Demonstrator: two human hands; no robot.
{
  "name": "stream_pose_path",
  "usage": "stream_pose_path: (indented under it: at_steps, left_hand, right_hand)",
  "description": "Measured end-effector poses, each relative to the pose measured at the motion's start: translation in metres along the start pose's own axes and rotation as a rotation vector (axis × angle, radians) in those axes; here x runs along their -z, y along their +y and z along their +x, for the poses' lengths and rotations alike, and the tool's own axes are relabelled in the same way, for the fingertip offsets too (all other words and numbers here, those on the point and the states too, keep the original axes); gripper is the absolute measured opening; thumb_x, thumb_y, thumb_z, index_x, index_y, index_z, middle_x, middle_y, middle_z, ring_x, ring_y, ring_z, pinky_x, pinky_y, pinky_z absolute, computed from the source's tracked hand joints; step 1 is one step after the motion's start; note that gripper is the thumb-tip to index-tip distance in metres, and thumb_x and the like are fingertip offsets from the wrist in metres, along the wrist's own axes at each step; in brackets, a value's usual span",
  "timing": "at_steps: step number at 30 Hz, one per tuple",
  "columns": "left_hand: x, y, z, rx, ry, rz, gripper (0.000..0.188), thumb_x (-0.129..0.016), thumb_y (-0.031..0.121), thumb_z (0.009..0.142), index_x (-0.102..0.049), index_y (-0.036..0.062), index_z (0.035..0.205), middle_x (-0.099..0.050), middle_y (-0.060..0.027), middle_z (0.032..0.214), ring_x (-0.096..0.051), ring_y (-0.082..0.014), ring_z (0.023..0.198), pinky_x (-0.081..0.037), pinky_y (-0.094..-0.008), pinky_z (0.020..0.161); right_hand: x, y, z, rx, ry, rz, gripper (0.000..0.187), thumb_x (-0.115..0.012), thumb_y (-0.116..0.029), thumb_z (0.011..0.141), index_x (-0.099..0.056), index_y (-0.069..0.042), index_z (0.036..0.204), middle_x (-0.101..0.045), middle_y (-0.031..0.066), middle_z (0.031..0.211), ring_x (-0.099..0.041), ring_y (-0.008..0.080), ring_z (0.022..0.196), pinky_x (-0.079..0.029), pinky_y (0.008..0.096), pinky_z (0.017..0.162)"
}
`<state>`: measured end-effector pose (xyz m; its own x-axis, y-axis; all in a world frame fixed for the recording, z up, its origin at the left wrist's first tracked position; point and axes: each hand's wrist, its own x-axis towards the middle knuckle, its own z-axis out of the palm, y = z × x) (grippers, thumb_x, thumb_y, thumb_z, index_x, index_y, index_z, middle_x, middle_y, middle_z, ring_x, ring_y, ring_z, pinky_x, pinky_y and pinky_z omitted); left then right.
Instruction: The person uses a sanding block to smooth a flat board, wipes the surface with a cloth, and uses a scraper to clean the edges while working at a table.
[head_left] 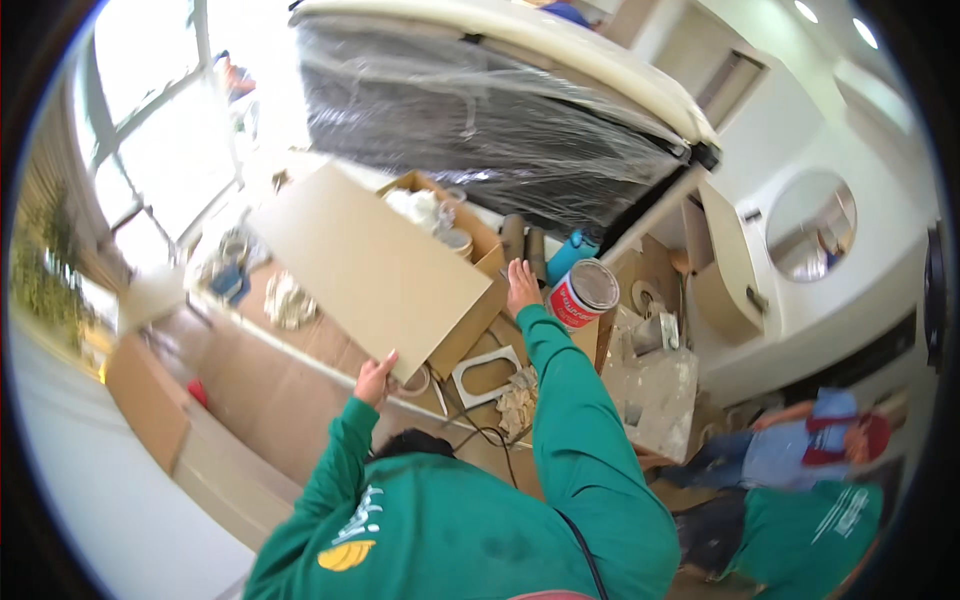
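A large, flat beige board (365, 265) slants across the cluttered work surface in front of me. My left hand (374, 380) grips its near left corner, thumb near the top face and fingers around the edge. Just beyond the board's right corner is my right hand (522, 288), fingers stretched out and apart. Whether it touches the board's edge I cannot tell. Close to that hand stands a red-and-white paint bucket (578, 293) with a grey top. An open cardboard box (487, 240) behind the board holds white crumpled material and a tub.
A white frame with an oval opening (487, 376) and crumpled paper (518, 405) lie near my arms. A blue bottle (570, 256) stands behind the bucket. Plastic-wrapped dark furniture (450, 110) blocks the back. Two people, one in a blue shirt (800, 440), are at lower right.
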<state>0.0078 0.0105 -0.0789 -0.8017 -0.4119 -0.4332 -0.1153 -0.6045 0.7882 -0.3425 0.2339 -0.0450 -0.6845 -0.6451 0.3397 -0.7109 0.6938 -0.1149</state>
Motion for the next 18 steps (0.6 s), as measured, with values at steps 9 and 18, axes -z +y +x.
stream_pose_path:
  at_steps: [9,18]
  left_hand:
    - [0.028,0.018,-0.040,-0.683,0.365,0.591,0.071,-0.069,0.021,0.093,-0.032,-0.0004,0.149,-0.041,-0.0203,0.148,-0.042,-0.0315,0.136,-0.040,-0.0458,0.110]
    - [-0.088,0.067,-0.012,-0.857,-0.223,1.485,0.073,-0.067,0.027,0.091,-0.035,-0.0028,0.149,-0.034,-0.0267,0.155,-0.027,-0.0389,0.148,-0.022,-0.0529,0.120]
  right_hand:
    - [-0.028,-0.047,-0.156,-0.342,0.774,0.636,0.018,-0.055,-0.019,0.095,-0.059,-0.001,0.093,-0.061,0.0241,0.088,-0.058,0.0445,0.081,-0.044,0.0499,0.069]
    - [0.076,-0.031,-0.281,-0.815,0.617,0.817,0.035,-0.047,-0.034,0.103,-0.059,-0.001,0.098,-0.053,0.0061,0.065,-0.050,0.0178,0.057,-0.041,0.0401,0.055]
